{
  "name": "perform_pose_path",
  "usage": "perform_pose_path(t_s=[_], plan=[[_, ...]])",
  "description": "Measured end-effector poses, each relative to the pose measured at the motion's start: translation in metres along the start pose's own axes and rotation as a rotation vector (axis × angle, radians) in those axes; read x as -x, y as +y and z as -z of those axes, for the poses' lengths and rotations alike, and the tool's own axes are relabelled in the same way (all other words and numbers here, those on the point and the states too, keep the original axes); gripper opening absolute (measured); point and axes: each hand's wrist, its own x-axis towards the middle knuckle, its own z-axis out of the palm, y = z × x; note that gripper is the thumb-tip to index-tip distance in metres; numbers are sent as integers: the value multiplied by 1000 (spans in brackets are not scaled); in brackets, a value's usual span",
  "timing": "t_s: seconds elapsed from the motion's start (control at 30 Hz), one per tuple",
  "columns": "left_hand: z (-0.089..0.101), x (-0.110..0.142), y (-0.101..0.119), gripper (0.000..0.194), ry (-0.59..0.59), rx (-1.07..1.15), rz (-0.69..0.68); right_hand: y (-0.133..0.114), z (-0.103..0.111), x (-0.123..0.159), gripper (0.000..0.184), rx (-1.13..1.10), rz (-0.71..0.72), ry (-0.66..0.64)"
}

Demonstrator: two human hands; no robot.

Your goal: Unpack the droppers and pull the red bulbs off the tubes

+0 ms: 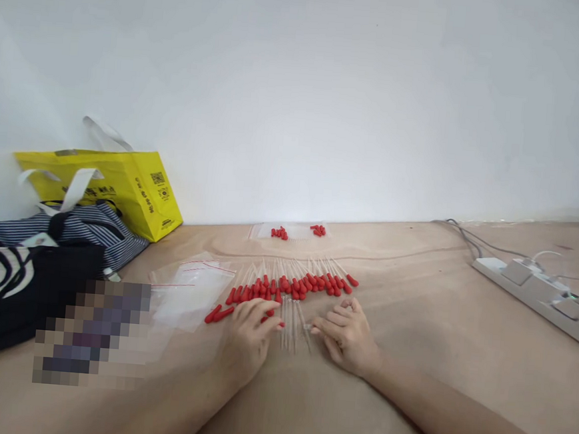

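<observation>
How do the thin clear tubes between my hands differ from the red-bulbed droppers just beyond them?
The clear tubes show no red bulbs; the red-bulbed droppers do. The clear tubes are a small group; the red-bulbed droppers form a wide, crowded row. Both are slender and lie on the brown tabletop.

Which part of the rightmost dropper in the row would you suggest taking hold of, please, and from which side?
I'd pinch its red bulb, probably with the right hand coming from the near right. The bulb is its thick end, points toward the person and rightward, and sits at the outer end of the row; the thin stem angles away.
</observation>
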Motion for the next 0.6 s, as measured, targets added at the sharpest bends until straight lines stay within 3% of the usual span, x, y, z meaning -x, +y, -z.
perform_pose_path(t_s=[0.17, 0.3, 0.43, 0.6], plan=[[19, 4, -46, 24, 50, 12, 291, 7, -6, 4, 25, -43, -167, -122], [36, 5, -74, 27, -140, 61, 584, 7, -14, 6, 34, -138, -243, -167], [43, 4, -76, 25, -261, 167, 764, 4, -19, 6, 34, -177, -283, -149], [42, 3, -64, 18, -381, 232, 785, -6, -18, -1, 22, -210, -321, -100]])
